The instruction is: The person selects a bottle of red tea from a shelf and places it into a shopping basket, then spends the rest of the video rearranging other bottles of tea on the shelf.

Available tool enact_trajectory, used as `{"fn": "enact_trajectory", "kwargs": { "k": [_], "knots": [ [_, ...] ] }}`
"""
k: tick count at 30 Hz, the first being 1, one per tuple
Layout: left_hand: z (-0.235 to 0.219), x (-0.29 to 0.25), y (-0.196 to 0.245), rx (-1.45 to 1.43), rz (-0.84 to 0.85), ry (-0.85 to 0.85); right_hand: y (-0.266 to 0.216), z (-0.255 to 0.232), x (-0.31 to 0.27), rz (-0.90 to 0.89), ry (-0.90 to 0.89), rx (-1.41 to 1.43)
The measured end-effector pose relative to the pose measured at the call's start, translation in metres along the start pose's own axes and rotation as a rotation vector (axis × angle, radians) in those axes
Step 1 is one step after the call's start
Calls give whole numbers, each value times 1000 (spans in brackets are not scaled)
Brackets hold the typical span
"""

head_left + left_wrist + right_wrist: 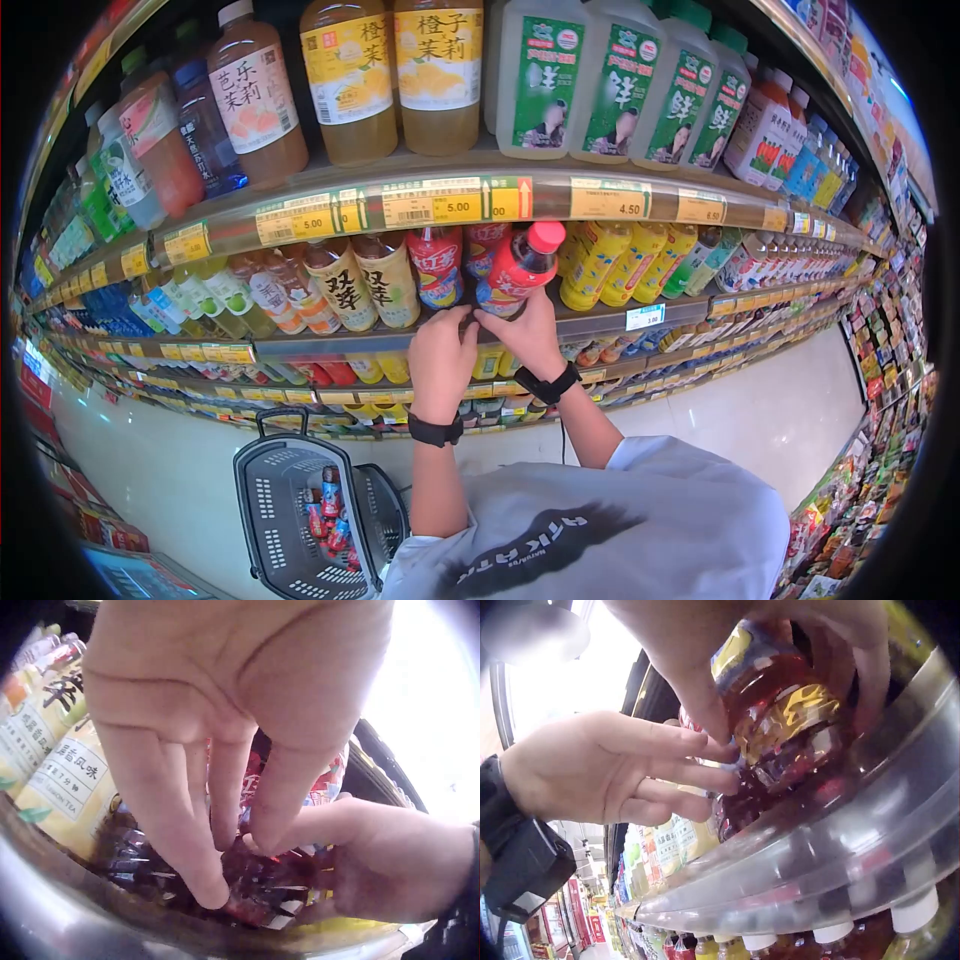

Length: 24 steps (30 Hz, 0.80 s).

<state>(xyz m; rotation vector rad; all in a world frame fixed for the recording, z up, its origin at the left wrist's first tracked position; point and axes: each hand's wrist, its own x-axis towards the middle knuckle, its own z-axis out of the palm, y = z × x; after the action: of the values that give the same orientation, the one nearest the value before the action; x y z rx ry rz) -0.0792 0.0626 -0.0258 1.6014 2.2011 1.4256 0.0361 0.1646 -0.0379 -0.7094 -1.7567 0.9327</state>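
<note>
A drink bottle [517, 272] with a red cap and red label leans out at the front of a middle shelf. My right hand [532, 338] grips it low down, thumb on one side and fingers round the other, as the right wrist view shows. Beside it my left hand [443, 362] reaches in, its fairly straight fingers [697, 776] right at the bottle's clear, dark-red lower part [791, 742]. Another red-labelled bottle [436, 268] stands just behind the left hand, with one more partly hidden behind the held bottle.
Yellow bottles [597, 265] stand right of the held one, cream-labelled tea bottles [388, 280] to the left. The shelf above has a price rail [400, 210] and large bottles. On the floor, a grey basket [243, 470] contains several small red-labelled bottles [335, 505].
</note>
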Motion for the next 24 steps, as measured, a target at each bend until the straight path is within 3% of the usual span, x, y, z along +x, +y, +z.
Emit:
{"fn": "enact_trajectory", "kwargs": {
  "k": [3,7,9,12,17,18,21,24],
  "knots": [
    [-4,3,4,-73,-23,-11,13,1,3,-165,79,-113],
    [-13,9,22,-234,-61,-47,13,3,2,-87,23,-12],
    [-14,11,32,-242,-73,-54,10,5,3,-149,13,-108],
    [4,12,29,44,62,138,6,6,4,-226,14,-216],
    [14,13,36,53,54,230,-1,1,3,-233,-14,-215],
    [19,13,34,59,59,265,6,-6,5,-159,-130,-218],
    [24,13,32,68,86,324,13,-25,24,163,-264,299],
    [26,12,34,55,51,288,13,-24,45,241,-231,443]
  ]
}}
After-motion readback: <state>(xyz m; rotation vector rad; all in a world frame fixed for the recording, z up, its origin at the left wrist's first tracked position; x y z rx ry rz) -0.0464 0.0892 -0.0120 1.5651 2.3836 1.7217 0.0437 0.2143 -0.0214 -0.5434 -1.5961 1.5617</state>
